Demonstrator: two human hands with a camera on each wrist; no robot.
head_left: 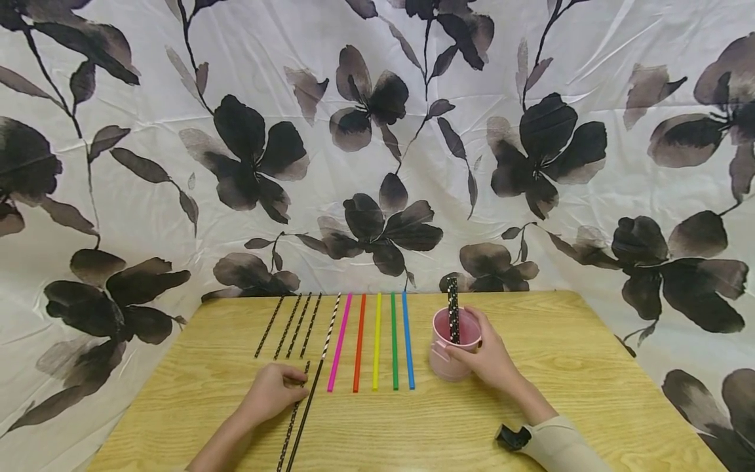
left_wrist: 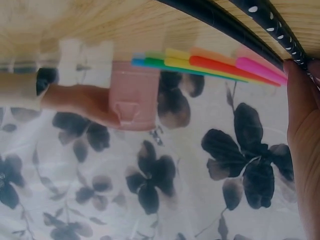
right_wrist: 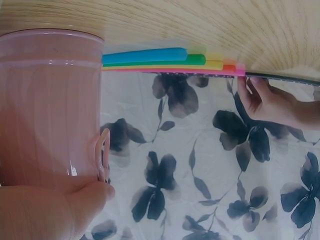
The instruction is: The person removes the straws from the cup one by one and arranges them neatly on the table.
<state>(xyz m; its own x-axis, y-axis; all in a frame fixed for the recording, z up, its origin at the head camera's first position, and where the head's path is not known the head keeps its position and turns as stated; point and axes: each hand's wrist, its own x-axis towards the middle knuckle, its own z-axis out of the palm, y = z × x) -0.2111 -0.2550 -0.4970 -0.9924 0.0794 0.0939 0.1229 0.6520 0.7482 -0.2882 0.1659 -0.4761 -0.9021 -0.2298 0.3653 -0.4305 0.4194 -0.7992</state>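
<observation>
My left hand (head_left: 272,394) pinches a black straw with white dots (head_left: 288,440) near its far end, low over the table. Right beside that straw lies a plain black straw (head_left: 303,423); the left wrist view shows both close to the fingertips. With my right hand (head_left: 494,359) I grip a pink cup (head_left: 449,364) by its side, thumb near the small handle (right_wrist: 103,156). Black straws with white dots (head_left: 453,313) stand in the cup and rise above its rim. The right wrist view hides the cup's inside.
A row of straws lies right of my left hand: striped (head_left: 332,324), pink (head_left: 339,342), red (head_left: 359,342), yellow (head_left: 377,341), green (head_left: 394,341) and blue (head_left: 408,341). Several dark patterned straws (head_left: 293,324) lie farther back. A floral cloth (head_left: 377,164) hangs behind the wooden table (head_left: 531,432).
</observation>
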